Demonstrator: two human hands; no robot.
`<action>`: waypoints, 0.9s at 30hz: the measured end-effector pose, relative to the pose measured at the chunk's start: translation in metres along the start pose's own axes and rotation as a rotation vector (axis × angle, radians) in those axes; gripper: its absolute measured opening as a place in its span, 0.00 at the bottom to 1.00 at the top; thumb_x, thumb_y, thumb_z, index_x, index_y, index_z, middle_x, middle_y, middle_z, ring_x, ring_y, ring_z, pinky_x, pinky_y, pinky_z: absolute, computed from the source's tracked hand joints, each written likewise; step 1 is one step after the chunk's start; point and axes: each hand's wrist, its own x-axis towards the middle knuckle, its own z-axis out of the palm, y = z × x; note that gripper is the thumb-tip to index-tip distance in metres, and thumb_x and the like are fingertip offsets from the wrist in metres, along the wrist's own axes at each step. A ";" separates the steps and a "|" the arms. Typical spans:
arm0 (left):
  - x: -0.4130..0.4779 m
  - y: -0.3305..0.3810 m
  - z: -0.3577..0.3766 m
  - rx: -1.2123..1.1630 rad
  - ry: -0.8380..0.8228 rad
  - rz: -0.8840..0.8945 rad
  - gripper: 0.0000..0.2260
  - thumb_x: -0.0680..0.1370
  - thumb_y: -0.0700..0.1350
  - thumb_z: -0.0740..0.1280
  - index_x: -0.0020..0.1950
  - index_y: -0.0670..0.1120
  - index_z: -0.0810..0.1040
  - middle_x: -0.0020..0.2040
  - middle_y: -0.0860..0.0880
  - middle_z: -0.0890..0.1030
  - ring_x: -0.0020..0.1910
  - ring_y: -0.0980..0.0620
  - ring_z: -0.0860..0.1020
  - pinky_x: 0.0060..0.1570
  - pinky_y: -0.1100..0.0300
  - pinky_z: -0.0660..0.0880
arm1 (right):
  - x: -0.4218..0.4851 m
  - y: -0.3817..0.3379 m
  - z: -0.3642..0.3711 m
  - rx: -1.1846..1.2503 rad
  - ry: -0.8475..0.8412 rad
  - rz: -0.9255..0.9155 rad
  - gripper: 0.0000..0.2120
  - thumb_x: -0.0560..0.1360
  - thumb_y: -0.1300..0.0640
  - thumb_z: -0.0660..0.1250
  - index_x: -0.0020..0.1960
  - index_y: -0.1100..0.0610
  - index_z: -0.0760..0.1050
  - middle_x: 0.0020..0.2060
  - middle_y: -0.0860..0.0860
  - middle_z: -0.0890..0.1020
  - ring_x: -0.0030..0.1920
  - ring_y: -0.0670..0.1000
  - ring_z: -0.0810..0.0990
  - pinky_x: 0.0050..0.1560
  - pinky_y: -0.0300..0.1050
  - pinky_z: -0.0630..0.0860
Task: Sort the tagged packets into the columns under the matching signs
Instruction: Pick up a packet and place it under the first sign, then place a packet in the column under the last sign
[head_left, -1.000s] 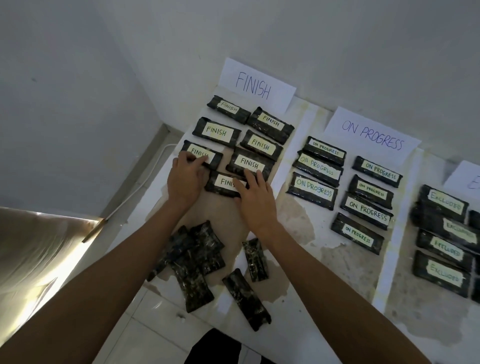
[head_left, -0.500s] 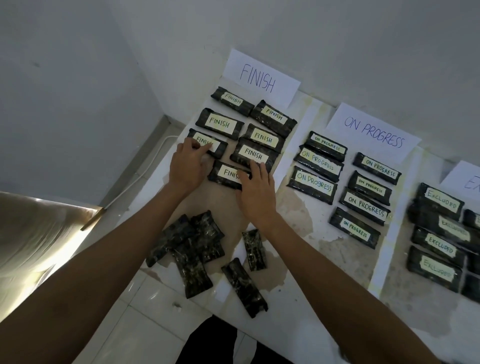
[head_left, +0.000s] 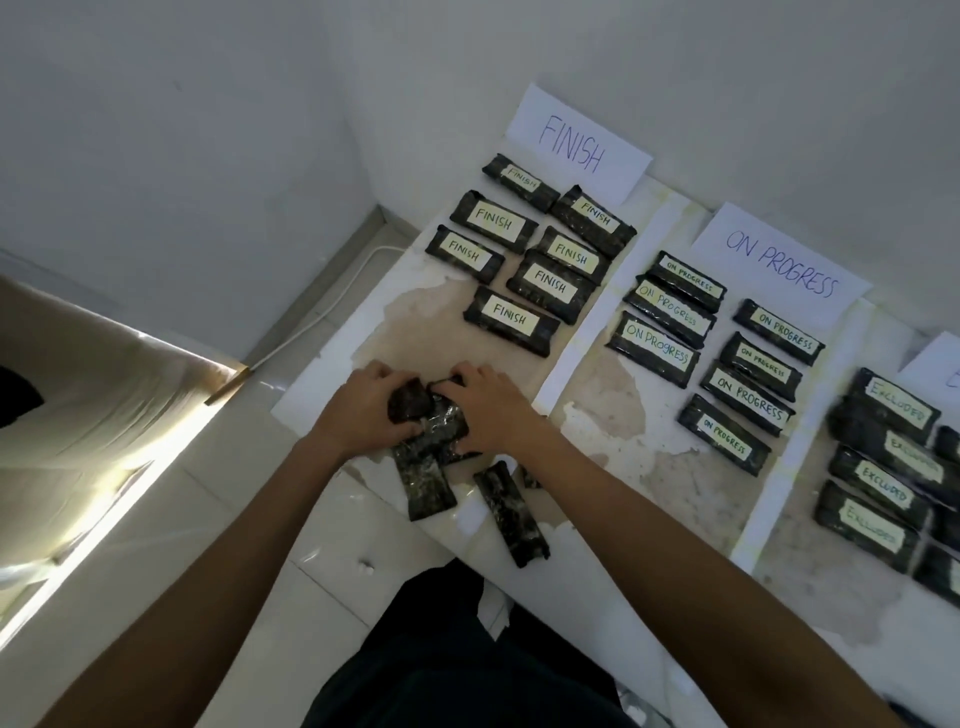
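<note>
Nearest, at six o'clock of the view, was the person's dark garment (head_left: 457, 649). Both bare forearms reached up from it over the near edge of the worn white table (head_left: 613, 415). Two loose packets (head_left: 511, 512) lay at that edge just below the hands, with no tags showing, and the left one ran up into the heap.

At the centre of the dial, the left hand (head_left: 363, 410) and the right hand (head_left: 493, 410) sat side by side on the heap of packets (head_left: 435, 423). Their fingers curled over its far side and their thumbs pressed in at the near side, so both were grasping it.

Beyond, at one o'clock from the hands, seven FINISH packets (head_left: 511, 318) lay in two rows under the FINISH sign (head_left: 576, 143), which stood against the wall. At two o'clock, past a white paper strip (head_left: 576, 348), seven ON PROGRESS packets (head_left: 655, 348) lay beneath the ON PROGRESS sign (head_left: 779, 270). At three o'clock, by the right edge of the view, the EXCLUDED packets (head_left: 893, 406) lay close together. Their own sign (head_left: 935, 364) was cut off there.
</note>
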 end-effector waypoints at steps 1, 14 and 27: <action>-0.007 -0.003 0.003 0.011 -0.023 -0.019 0.32 0.68 0.49 0.74 0.70 0.50 0.68 0.59 0.44 0.71 0.58 0.46 0.71 0.57 0.54 0.71 | 0.000 0.000 -0.001 -0.014 -0.001 0.004 0.38 0.67 0.47 0.74 0.72 0.51 0.62 0.67 0.56 0.64 0.64 0.59 0.65 0.63 0.53 0.66; -0.022 0.013 -0.033 -0.850 0.111 -0.372 0.18 0.79 0.36 0.59 0.67 0.47 0.71 0.58 0.45 0.78 0.49 0.48 0.78 0.38 0.63 0.74 | -0.015 -0.003 -0.026 0.779 0.149 0.184 0.25 0.75 0.54 0.68 0.70 0.52 0.66 0.61 0.52 0.74 0.55 0.50 0.75 0.53 0.37 0.70; -0.009 0.053 -0.034 -1.060 0.061 -0.346 0.24 0.77 0.36 0.63 0.72 0.51 0.64 0.58 0.47 0.78 0.50 0.50 0.79 0.45 0.54 0.79 | -0.016 -0.014 -0.034 1.149 0.253 0.366 0.26 0.74 0.55 0.69 0.70 0.51 0.65 0.49 0.51 0.80 0.49 0.52 0.81 0.51 0.48 0.79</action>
